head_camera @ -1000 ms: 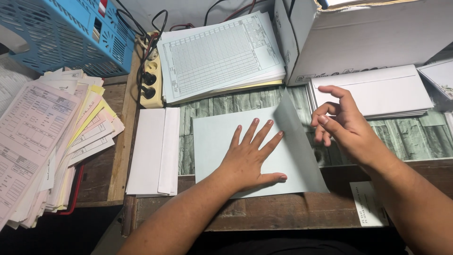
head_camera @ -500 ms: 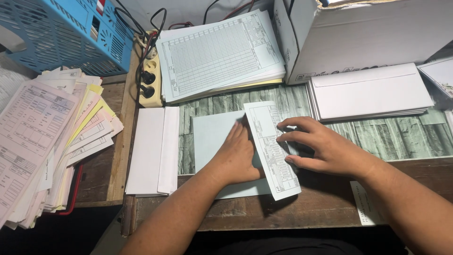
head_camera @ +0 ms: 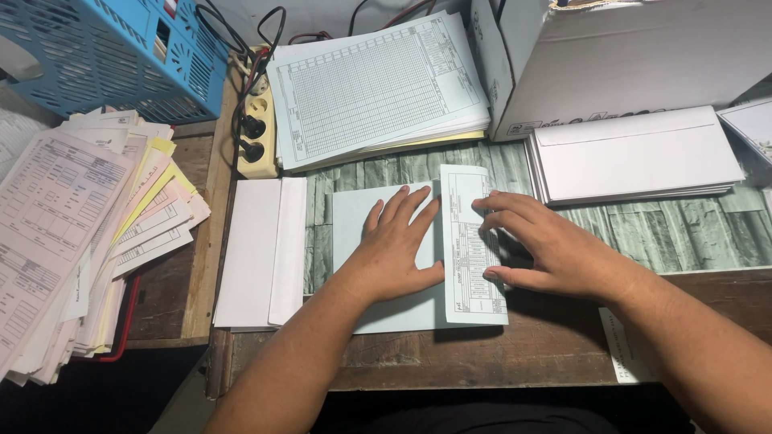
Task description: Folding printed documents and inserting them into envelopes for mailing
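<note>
A: Where's the sheet?
B: Pale blue sheet (head_camera: 384,301), centre of the desk (head_camera: 482,362), near the front edge. Right part's folded over to the left, so a printed flap (head_camera: 470,301) shows on top, running front to back.

A: L hand?
B: Left hand (head_camera: 394,249) lies flat on the plain part, palm down, fingers spread & straight, tips pointing away from the person. Thumb side sits right at the flap's left edge. Grips nothing, just presses.

A: R hand?
B: Right hand (head_camera: 547,249) is on the flap's right side, at the fold. Fingers loosely curled, a bit apart, tips pressing on the printed flap. Thumb low, also on it. Nothing pinched.

A: Stuff around?
B: White envelope (head_camera: 261,257) just left of the sheet, flap side up. Stack of grid forms (head_camera: 374,88) behind it. Envelope stack (head_camera: 635,157) to the right, white box (head_camera: 627,56) behind that. Power strip (head_camera: 256,128) w/ black plugs back left, blue basket (head_camera: 104,56) in the corner, messy pile of pink & yellow forms (head_camera: 72,233) far left. Small slip (head_camera: 623,350) lies near the R forearm.
</note>
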